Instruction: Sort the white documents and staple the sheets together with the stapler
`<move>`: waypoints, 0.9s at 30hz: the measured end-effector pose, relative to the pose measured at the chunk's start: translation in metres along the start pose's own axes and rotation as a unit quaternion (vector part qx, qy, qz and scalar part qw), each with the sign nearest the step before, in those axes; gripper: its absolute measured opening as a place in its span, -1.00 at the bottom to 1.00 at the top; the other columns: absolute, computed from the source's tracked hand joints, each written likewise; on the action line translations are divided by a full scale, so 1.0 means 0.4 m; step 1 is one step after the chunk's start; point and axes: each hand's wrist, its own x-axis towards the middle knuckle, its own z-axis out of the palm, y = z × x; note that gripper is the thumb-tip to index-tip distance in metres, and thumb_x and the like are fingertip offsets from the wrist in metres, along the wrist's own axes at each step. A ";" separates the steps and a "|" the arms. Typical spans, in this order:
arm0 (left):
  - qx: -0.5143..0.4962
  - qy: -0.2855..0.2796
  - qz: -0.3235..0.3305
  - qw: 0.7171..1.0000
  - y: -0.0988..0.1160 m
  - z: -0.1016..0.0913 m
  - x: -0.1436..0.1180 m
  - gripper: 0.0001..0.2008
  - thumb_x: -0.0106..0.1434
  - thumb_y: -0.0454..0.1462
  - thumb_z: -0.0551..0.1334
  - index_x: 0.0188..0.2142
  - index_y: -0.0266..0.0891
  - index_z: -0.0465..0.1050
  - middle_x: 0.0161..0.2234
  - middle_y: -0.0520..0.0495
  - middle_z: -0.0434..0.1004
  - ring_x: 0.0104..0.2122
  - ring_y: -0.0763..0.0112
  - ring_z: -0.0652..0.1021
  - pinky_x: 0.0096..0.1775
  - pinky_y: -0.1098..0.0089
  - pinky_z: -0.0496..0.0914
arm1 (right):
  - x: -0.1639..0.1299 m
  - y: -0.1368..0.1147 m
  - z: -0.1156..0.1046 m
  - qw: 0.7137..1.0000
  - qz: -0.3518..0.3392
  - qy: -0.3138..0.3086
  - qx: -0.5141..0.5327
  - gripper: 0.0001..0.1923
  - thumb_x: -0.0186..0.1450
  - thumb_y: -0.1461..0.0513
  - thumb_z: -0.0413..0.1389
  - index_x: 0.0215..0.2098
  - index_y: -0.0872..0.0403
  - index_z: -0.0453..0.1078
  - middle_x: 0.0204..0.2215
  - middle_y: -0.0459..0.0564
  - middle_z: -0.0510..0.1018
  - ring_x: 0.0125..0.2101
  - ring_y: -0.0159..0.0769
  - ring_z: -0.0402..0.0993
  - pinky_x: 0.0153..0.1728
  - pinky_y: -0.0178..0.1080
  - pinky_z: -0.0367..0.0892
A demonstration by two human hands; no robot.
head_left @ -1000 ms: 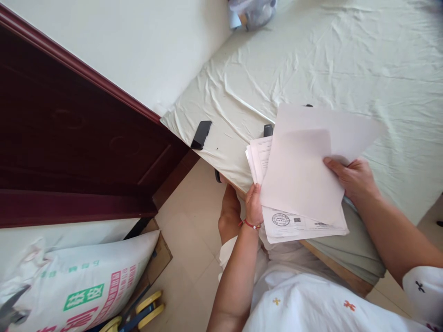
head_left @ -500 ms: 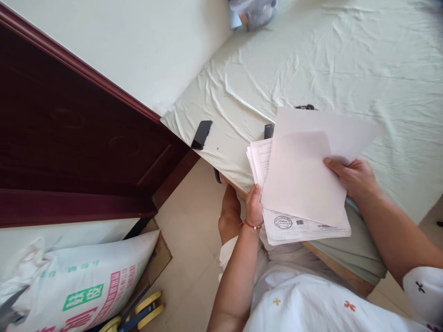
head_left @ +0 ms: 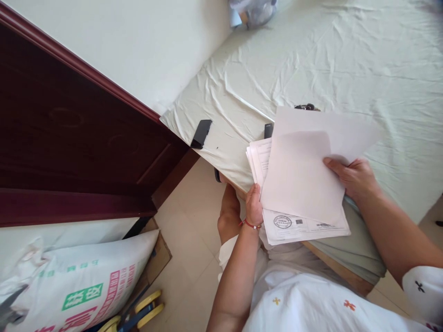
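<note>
White paper, so far: the blank sheet [head_left: 301, 180] lies skewed across the stack [head_left: 311, 233], neither squared up with it nor clear of it, so the handling looks only partway.
Pages left: the whole stack is in hand, most of its top covered; how many pages are done, I cannot tell.
Blank sheet: plain on the face shown, smooth, its far right corner bending away past the right hand; one layer or two, I cannot tell.
Stack: several pages, edges slightly fanned on the left, small print at the upper left, a round black stamp [head_left: 283, 222] near the lower left corner.
Left hand [head_left: 254, 205]: pinching the stack's left edge, thumb on top, most fingers hidden beneath.
Right hand [head_left: 363, 180]: pinching the blank sheet's right side, thumb on its face, fingers behind.
Cloth edge: the papers are held over the near border of the pale cloth [head_left: 363, 69].
</note>
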 end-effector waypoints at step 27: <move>-0.023 0.023 -0.004 0.999 0.031 0.021 -0.009 -0.60 0.18 0.02 0.49 -0.18 -0.25 0.73 -0.05 -0.17 0.76 0.20 0.01 0.60 0.34 0.15 0.33 | -0.002 -0.039 -0.024 0.990 -0.086 0.110 0.025 -0.73 -0.02 0.18 0.51 -0.36 0.08 0.69 -0.35 -0.06 0.73 -0.50 -0.41 0.55 -0.51 -0.43 0.49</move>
